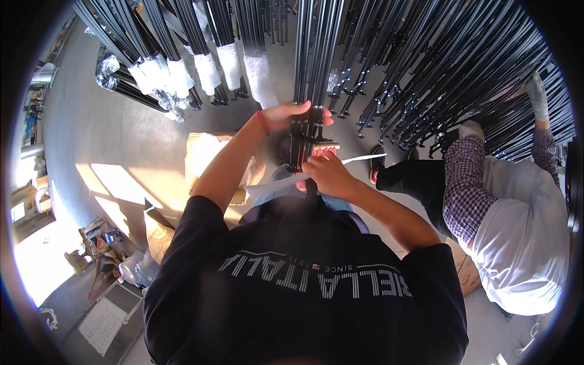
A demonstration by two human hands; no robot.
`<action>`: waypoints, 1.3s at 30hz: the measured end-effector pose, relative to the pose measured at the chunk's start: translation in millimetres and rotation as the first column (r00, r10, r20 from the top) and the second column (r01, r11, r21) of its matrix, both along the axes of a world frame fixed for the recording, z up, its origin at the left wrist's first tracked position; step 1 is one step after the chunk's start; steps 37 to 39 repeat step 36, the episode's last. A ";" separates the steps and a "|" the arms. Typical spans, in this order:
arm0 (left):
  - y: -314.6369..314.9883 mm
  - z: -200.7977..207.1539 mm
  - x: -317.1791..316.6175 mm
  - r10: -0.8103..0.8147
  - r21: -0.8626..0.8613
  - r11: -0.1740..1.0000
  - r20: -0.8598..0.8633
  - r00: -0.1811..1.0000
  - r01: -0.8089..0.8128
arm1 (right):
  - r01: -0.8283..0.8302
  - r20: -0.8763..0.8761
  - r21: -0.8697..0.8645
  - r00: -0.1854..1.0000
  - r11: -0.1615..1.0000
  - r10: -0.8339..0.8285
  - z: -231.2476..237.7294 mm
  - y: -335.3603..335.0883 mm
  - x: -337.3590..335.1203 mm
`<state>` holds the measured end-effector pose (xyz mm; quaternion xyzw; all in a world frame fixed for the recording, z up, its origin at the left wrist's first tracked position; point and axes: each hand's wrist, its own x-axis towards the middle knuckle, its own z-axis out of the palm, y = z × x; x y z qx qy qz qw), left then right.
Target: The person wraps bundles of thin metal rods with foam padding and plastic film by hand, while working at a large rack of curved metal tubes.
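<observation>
A bundle of long black metal tubes [316, 55] runs from the far edge toward my lap, its near ends fitted with brackets. My left hand [285, 116] is closed round it near those ends, thumb on top, fingertips showing on the right side. Just nearer to me, my right hand [331, 174] is closed on a white strip [277, 184], apparently thin wrapping material. One end of the strip reaches out left over my lap and the other sticks out to the right. The underside of the bundle is hidden.
More black tube bundles with clear plastic wrap [207, 72] on their ends lie far left. Many unwrapped black tubes [420, 85] fill the far right, where a gloved co-worker [517, 237] bends over them. An opened cardboard piece [198, 161] is on the floor at left.
</observation>
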<state>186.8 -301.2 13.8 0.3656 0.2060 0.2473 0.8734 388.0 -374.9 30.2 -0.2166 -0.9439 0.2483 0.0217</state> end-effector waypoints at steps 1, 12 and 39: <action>-2.0 0.7 -2.4 0.008 -0.027 1.000 0.005 1.000 -0.008 | -0.005 0.029 -0.023 1.000 1.000 0.006 -13.2 -3.9 3.8; 11.9 18.6 -18.8 -0.165 0.089 0.979 -0.194 0.967 0.185 | 0.272 0.032 -0.265 0.961 0.925 -0.274 -65.6 84.7 -5.3; 38.4 26.2 -48.6 -0.326 0.226 0.766 -0.669 0.668 0.601 | 0.433 -0.125 -0.260 0.871 0.863 -0.475 -26.7 100.6 -31.8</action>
